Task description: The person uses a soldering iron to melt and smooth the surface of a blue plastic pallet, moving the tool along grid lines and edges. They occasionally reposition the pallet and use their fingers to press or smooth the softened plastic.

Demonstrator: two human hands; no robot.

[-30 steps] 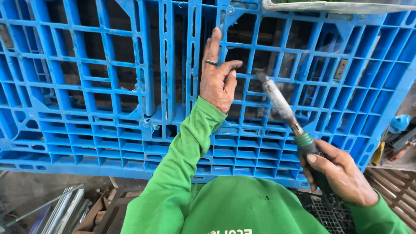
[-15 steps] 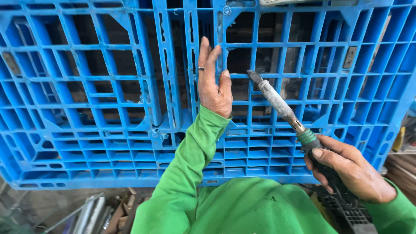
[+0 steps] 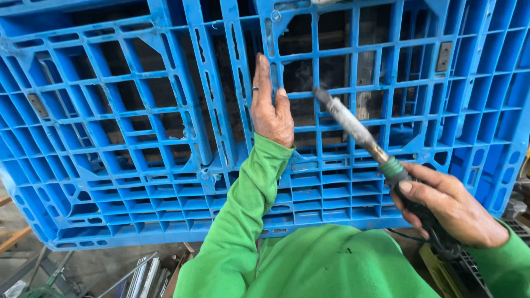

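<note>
A large blue plastic pallet [image 3: 138, 138] stands on edge in front of me, its grid ribs facing me. My left hand [image 3: 270, 107], in a green sleeve and wearing a ring, lies flat with fingers together against a vertical rib near the pallet's middle. My right hand [image 3: 450, 204] grips the dark handle of a soldering-iron-like tool [image 3: 353, 127]. Its long grey metal shaft points up and left, and the tip is at a horizontal rib just right of my left hand.
Metal rods or strips [image 3: 141, 273] lie on the ground at the lower left. A dark grid mat [image 3: 510, 229] and a yellowish object [image 3: 439, 267] sit at the lower right. My green shirt [image 3: 331, 265] fills the bottom centre.
My left hand went from bent fingers to flat against the rib. The tool tip moved a little closer to the pallet grid. The view shifted, so the pallet sits lower and larger.
</note>
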